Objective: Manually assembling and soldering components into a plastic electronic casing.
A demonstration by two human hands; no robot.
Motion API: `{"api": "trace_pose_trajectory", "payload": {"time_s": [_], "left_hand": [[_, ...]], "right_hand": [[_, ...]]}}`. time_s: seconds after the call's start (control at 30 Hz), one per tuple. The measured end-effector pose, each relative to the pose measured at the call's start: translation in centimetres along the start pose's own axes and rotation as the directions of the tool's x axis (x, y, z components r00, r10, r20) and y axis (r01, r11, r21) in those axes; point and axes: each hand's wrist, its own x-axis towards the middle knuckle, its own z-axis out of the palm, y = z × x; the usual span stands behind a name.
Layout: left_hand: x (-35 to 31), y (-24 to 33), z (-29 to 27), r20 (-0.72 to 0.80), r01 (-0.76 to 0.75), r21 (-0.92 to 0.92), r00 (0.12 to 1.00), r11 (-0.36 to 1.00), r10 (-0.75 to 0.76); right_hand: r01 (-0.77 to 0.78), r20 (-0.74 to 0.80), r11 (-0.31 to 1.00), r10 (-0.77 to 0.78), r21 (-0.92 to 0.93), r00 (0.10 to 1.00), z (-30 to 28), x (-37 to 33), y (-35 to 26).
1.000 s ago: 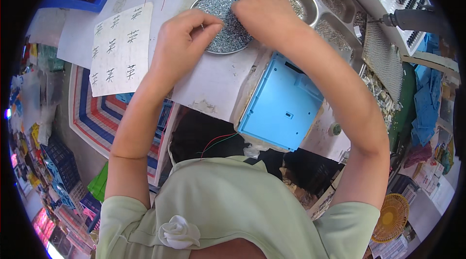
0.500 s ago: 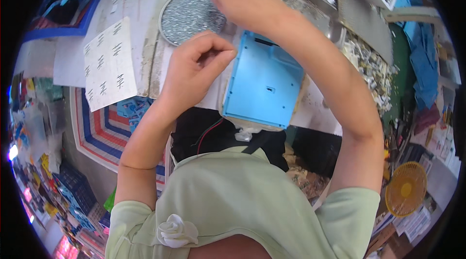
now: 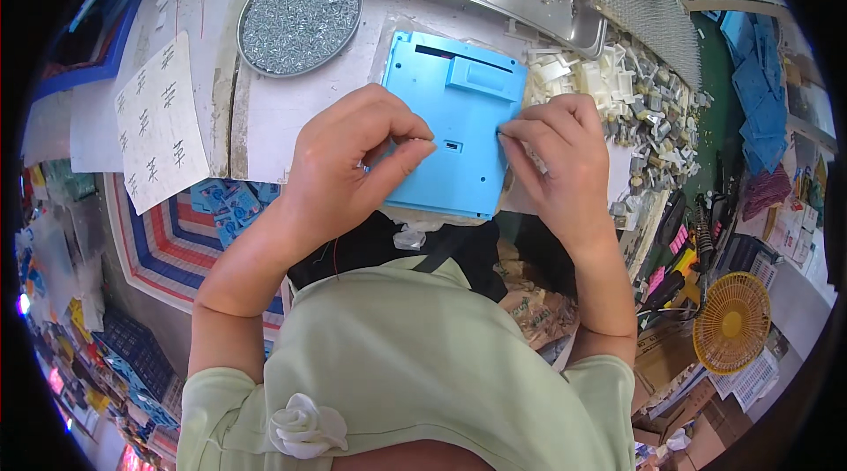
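Left hand (image 3: 348,162) and right hand (image 3: 569,175) curl into facing pinches over blue panel (image 3: 459,118).

You are in a small-parts workshop: your desk (image 3: 272,109) carries a dish (image 3: 287,75) of tiny metal pieces (image 3: 300,17), a compartmented steel tray (image 3: 589,28), a blue plastic casing (image 3: 472,118) and a heap of loose components (image 3: 657,109)

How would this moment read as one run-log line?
left hand: pinched, over blue panel; right hand: pinched, at panel's right edge; round tray: metal pieces

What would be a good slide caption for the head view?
Left hand and right hand at a blue panel, metal pieces heaped nearby.
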Motion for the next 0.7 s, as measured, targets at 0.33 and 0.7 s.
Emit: {"api": "trace_pose_trajectory", "payload": {"time_s": [0.33,0.7], "left_hand": [[1.7,0.4,3.5,0.23,-0.398,0.239,0.909,0.886,0.346],[0.2,-0.5,4.3,0.317,-0.485,0.383,0.869,0.786,0.381]], "right_hand": [[0.186,0.194,0.969,-0.154,-0.161,0.969,-1.8,1.5,-0.6],[0.103,-0.015,0.989,-0.105,-0.11,0.994,-4.3,0.9,1.6]]}}
